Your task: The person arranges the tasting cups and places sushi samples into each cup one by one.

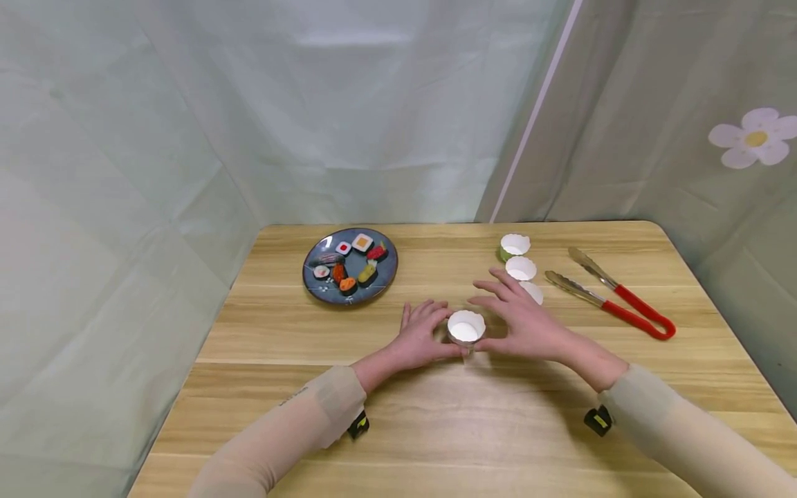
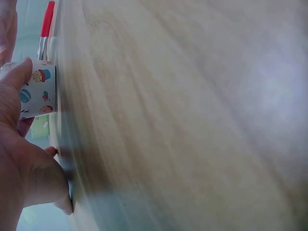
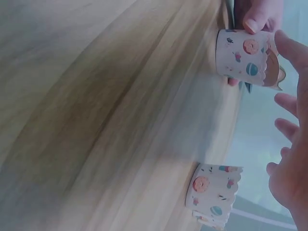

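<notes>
In the head view a white paper baking cup [image 1: 466, 326], scalloped at the rim, stands upright on the wooden table between both hands. My left hand [image 1: 418, 339] holds it from the left, thumb in front and fingers behind. Cupcake and macaron prints show on the cup's side [image 2: 42, 98] in the left wrist view. My right hand [image 1: 529, 325] is spread at the cup's right, its thumb tip at the rim and its other fingers extended away from it. The right wrist view shows the same cup [image 3: 236, 57] with the left thumb pressed to its wall.
Behind my right hand, a green-sided cup [image 1: 506, 253] and two white cups [image 1: 520, 268] stand in a row. Red-handled tongs [image 1: 634, 317] lie open to their right. At the back left is a blue plate [image 1: 311, 289] with several sushi pieces [image 1: 367, 274].
</notes>
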Demonstrator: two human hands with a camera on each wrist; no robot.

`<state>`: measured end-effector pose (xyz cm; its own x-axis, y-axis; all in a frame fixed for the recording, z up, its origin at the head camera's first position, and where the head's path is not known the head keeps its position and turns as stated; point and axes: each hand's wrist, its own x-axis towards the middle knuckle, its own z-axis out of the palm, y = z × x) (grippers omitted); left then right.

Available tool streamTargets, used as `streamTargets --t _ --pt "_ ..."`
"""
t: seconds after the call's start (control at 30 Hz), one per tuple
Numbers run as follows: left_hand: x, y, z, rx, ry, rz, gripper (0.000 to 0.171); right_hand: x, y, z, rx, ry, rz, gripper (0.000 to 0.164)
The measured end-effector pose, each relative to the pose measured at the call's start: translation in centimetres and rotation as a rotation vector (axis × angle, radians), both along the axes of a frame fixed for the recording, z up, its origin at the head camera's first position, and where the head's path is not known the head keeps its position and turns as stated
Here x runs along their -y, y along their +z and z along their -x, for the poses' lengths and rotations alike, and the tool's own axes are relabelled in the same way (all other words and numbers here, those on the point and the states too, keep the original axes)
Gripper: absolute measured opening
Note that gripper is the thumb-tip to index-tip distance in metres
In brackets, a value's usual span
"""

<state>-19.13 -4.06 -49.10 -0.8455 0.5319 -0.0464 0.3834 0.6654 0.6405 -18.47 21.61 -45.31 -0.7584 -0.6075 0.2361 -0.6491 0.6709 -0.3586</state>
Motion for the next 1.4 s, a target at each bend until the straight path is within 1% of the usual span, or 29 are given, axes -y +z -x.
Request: streamTargets --t 0.2,0.3,0.53,0.67,1.13,1.4 --pt "0.1 0.0 0.1 -0.002 -0.01 -0.023 0.073 0.8 -0.1 0.4 0.022 0.02 -0.023 0.085" --pt "0.1 0.0 0.1 0.002 -0.01 -0.016 0.073 1.0 -0.1 0.5 0.026 0.029 -0.036 0.084" --pt "0.0 -0.1 0.0 0.0 -0.002 0.006 0.078 1.4 0.1 0.7 0.026 0.045 -0.047 0.072" --pt "0.0 -0.1 0.1 0.0 0.001 0.013 0.079 1.5 0.2 0.8 0.035 0.048 -0.037 0.068" --pt "0.0 -0.1 0.1 0.008 0.005 0.01 0.073 1.6 -0.1 0.8 0.033 0.059 -0.012 0.063" --pt "0.0 -0.2 0.1 0.003 0.005 0.015 0.073 1.6 -0.2 0.8 0.035 0.065 -0.002 0.062"
